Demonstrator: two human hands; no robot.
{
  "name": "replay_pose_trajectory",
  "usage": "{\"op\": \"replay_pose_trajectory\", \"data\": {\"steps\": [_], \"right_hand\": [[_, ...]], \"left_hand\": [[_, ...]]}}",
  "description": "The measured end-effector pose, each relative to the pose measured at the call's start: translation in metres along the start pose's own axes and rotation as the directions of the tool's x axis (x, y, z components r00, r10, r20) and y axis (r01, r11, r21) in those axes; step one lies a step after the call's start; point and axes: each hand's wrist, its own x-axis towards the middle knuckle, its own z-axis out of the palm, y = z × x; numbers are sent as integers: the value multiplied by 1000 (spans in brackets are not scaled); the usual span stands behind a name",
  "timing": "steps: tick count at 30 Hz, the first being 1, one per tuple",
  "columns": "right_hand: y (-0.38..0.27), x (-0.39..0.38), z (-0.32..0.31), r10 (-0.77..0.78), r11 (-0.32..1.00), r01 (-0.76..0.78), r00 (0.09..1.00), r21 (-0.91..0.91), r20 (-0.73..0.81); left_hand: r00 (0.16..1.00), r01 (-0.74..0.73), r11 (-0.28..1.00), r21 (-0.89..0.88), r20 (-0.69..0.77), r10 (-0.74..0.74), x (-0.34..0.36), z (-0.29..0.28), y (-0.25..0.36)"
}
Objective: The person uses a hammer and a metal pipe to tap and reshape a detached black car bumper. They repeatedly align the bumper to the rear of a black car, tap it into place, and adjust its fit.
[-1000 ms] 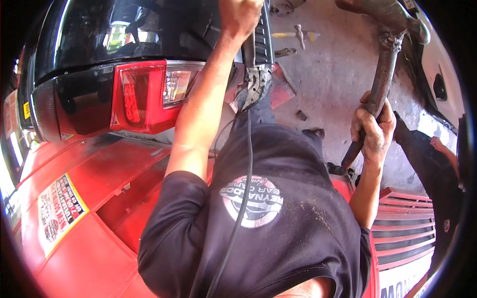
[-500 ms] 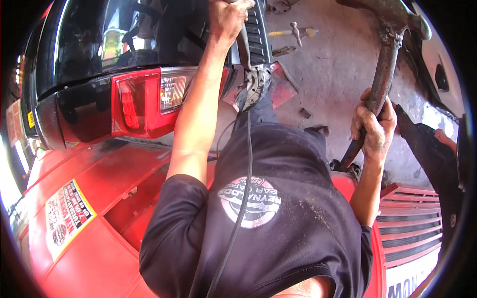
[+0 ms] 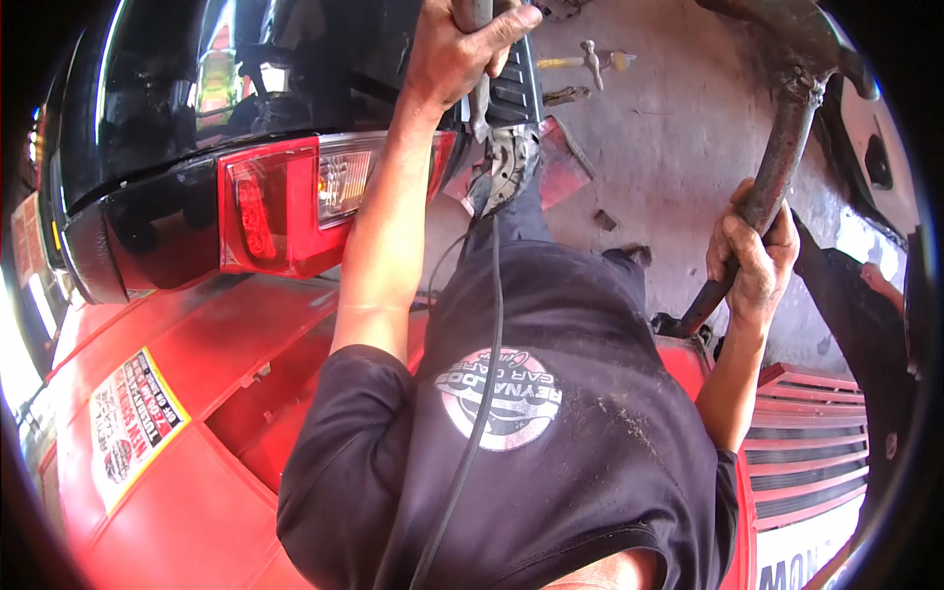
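My left hand is closed round a grey metal bar at the top of the view, its thumb stretched out to the right. The bar's lower end is close to a black ribbed step at the vehicle's rear; whether they touch, I cannot tell. A scuffed metal bracket sits just below. On the right, my right hand grips the steel handle of a big hammer. Its heavy head is raised at the upper right, partly cut off by the view's rim.
A black vehicle with a red and clear tail light stands at the left. Red bodywork lies below it. On the concrete floor lies a smaller yellow-handled hammer. Another person's dark-clothed leg is at the right edge, above a red slatted grille.
My left hand has come slightly nearer and its thumb has stretched out; the bar now stands more upright. My right hand and the big hammer have shifted a little to the right.
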Motion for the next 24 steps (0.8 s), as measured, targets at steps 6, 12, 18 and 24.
{"op": "replay_pose_trajectory", "data": {"steps": [6, 12, 18, 24], "right_hand": [[-2, 9, 3, 15, 1000, -15, 1000, 3, 25], [-14, 14, 10, -15, 1000, 15, 998, -8, 58], [-25, 15, 16, -62, 997, 65, 995, -36, 82], [-36, 11, 21, -81, 992, 89, 992, -93, 94]], "left_hand": [[983, 9, 999, 36, 182, -16, -6, -2, 9], [994, -93, 992, 89, 58, 88, -17, 2, 4], [967, -126, 988, 86, -209, 142, -25, 9, 16], [930, -210, 966, 150, -275, 245, -39, 3, 10]]}}
